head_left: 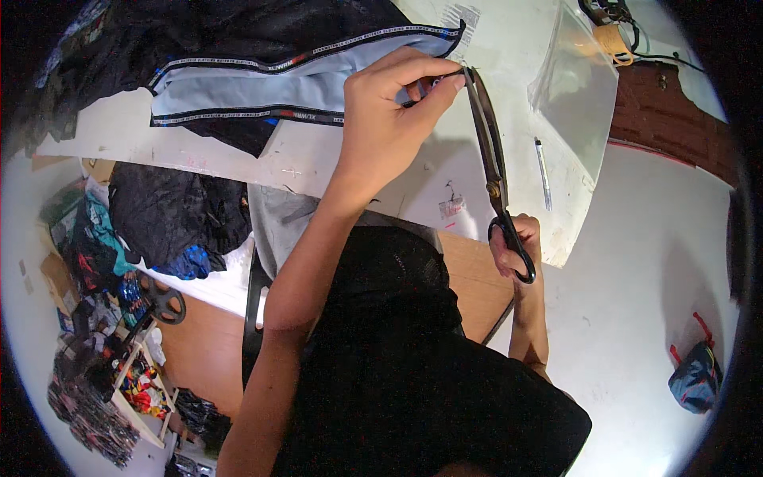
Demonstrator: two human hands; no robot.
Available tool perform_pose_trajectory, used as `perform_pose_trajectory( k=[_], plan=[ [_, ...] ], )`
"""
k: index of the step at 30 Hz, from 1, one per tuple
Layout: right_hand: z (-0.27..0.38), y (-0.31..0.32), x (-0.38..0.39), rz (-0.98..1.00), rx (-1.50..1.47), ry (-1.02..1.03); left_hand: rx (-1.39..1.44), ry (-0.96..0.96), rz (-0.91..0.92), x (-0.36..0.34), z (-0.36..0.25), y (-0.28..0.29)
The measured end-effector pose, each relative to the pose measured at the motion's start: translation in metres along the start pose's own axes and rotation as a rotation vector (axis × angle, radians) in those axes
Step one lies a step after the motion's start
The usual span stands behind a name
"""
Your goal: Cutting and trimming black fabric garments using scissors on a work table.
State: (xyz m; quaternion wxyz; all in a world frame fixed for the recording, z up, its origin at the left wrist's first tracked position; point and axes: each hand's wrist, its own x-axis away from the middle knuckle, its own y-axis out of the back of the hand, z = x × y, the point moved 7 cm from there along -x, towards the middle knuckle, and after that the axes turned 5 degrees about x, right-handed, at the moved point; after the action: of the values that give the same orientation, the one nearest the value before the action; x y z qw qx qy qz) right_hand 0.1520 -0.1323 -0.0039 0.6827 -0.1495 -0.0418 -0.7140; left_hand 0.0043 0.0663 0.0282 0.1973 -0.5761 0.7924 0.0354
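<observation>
Across the far left of the white table (318, 159) lies a black garment (230, 24) with a light blue inner side (262, 94) and black printed trim. My left hand (377, 111) is closed, pinching the end of the black trim between thumb and fingertips. Large scissors (488, 143) with black handles are in my right hand (520, 242), its fingers in the handle loops near the table's front edge. The blades point away from me, nearly together, their tips right by my left fingertips. Whether any trim lies between the tips is too small to tell.
A pen (543, 175) lies to the right of the scissors, beside a clear plastic sheet (568, 79). Dark clothes (179, 207) are heaped below the table's left side. A small dark bag (698, 378) with red straps is at the far right.
</observation>
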Motion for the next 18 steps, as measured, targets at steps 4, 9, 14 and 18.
perform_pose_trajectory(
  k=[4,9,14,18],
  plan=[
    [0.000,0.001,0.005,-0.089,0.098,-0.061,-0.065,-0.028,-0.015,0.002,-0.004,0.000],
    [0.006,0.002,0.005,-0.120,0.039,0.032,-0.045,0.053,0.024,0.006,-0.001,0.002],
    [0.005,0.005,0.006,-0.079,-0.027,0.076,0.036,0.056,0.033,0.008,-0.001,0.006],
    [0.010,0.008,0.009,-0.097,0.305,0.091,0.027,0.063,0.039,0.010,-0.003,0.012]
  ],
)
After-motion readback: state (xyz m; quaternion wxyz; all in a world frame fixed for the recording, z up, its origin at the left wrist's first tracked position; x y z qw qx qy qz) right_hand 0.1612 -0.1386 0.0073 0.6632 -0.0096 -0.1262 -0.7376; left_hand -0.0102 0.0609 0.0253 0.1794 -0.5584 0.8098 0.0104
